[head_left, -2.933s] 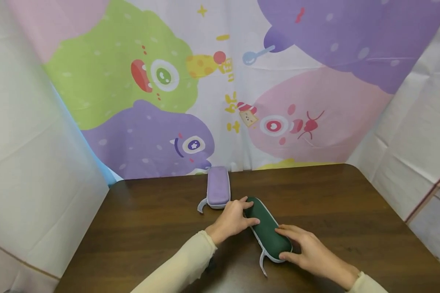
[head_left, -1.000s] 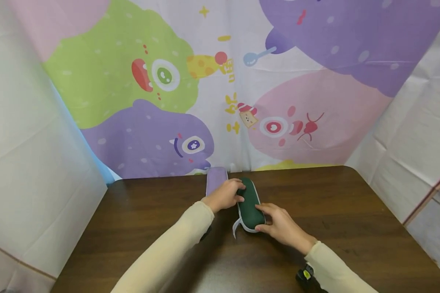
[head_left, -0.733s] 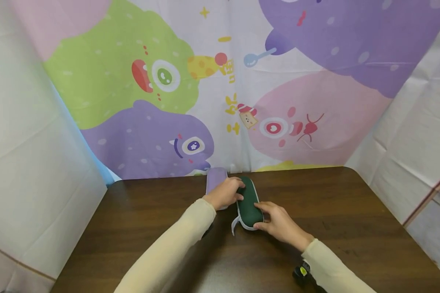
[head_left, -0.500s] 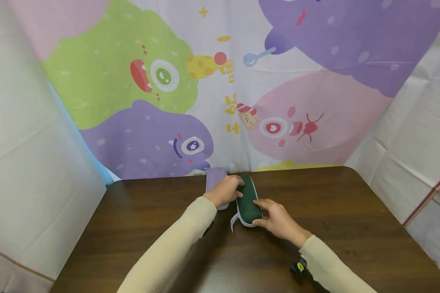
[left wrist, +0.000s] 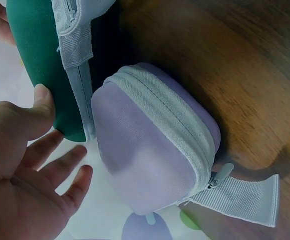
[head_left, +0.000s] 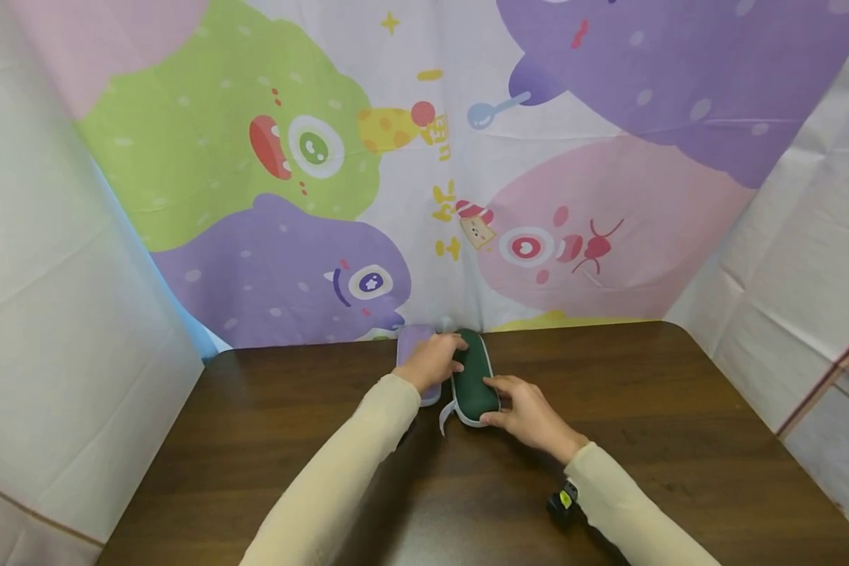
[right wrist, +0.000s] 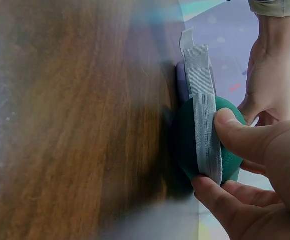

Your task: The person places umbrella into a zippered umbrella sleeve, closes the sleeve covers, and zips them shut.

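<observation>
A dark green zippered case point(head_left: 475, 381) with pale grey piping and a fabric tab lies near the table's back edge. My left hand point(head_left: 430, 363) holds its far end, thumb and index finger on the case; the other fingers point(left wrist: 77, 185) spread past the end. At the near right end my right hand point(head_left: 531, 413) grips it, with the thumb point(right wrist: 234, 125) on one side of the zip and fingers on the other. Just left stands a purple zippered case point(head_left: 413, 343), partly behind my left hand. Its grey tab point(left wrist: 239, 200) sticks out in the left wrist view.
The dark wooden table point(head_left: 255, 440) extends to both sides and in front of the cases. A cartoon-print cloth point(head_left: 424, 173) hangs right behind the back edge. White cloth walls point(head_left: 56, 275) enclose the left and right sides.
Both hands have moved the green case away from me and to the left, beside the purple case. It has turned more nearly parallel to it. The purple case stays about where it was.
</observation>
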The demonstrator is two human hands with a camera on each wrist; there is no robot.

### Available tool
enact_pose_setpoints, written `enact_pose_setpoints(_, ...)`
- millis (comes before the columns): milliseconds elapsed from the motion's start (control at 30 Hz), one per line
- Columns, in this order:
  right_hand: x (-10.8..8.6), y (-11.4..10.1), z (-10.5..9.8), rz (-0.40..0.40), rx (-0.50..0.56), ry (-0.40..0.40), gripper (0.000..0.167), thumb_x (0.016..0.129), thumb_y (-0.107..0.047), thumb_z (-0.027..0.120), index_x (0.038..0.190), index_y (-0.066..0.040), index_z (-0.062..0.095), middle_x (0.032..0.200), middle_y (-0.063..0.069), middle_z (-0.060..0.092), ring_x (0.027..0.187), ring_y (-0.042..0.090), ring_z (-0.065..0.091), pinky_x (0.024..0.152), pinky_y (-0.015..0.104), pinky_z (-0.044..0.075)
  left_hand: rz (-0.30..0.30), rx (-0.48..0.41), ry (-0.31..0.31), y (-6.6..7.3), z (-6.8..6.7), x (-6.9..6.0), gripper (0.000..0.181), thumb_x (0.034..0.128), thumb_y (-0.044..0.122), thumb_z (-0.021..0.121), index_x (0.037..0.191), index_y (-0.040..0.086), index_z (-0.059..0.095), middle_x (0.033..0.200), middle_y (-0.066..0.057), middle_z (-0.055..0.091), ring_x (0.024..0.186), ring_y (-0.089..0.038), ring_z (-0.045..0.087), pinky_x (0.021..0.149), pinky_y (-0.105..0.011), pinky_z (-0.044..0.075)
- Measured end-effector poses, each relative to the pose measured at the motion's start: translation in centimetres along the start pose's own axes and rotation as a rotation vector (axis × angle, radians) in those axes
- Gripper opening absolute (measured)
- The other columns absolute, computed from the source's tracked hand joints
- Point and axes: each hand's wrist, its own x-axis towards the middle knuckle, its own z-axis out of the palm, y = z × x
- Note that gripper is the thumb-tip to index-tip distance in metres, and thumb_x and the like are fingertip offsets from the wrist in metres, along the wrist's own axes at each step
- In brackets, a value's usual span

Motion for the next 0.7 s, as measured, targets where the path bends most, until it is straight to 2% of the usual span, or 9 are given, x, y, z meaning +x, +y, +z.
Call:
enact_pose_setpoints(167,0.6,0.2,0.2,0.018,0.008,0.005,0.062,0.086,-0.014,0.084,0.139,0.007,0.059,0.135,0.027,0.062,0.114,0.036,0.07,0.092,0.043,0.059,-0.047,0.016,0.015,-0.2,0.1,0.3,0.041,0.0966,0.022,0.073,0.136,0.014,0.067,0.14,-0.003,0.066,0.13,-0.029,0.061,0.108,-0.059,0.045)
enact_pose_setpoints(267,0.9,0.3,0.3,0.021,0.012,0.009,0.063,0.085,-0.013,0.085,0.138,0.008,0.059,0.135,0.028,0.062,0.114,0.036,0.07,0.092,0.044,0.059,-0.06,0.016,0.029,-0.3,0.2,0.4,0.041,0.0963,0.023,0.073,0.136,0.016,0.068,0.14,-0.002,0.067,0.129,-0.029,0.062,0.108,-0.06,0.044)
enact_pose_setpoints(500,1.5,0.3,0.3,0.033,0.01,0.011,0.062,0.085,-0.013,0.085,0.138,0.007,0.059,0.136,0.028,0.061,0.116,0.036,0.069,0.093,0.045,0.059,-0.071,-0.015,0.041,-0.7,0.2,0.8,0.041,0.0963,0.022,0.073,0.136,0.015,0.068,0.139,-0.006,0.067,0.128,-0.028,0.063,0.106,-0.053,0.049)
enact_pose_setpoints(700,1.8,0.0,0.2,0.038,0.016,0.007,0.063,0.085,-0.012,0.085,0.138,0.008,0.059,0.136,0.029,0.061,0.117,0.038,0.068,0.094,0.045,0.058,-0.036,-0.094,0.026,-1.1,0.2,1.3,0.041,0.0963,0.011,0.072,0.136,0.005,0.066,0.14,-0.013,0.065,0.133,-0.029,0.059,0.11,-0.041,0.049)
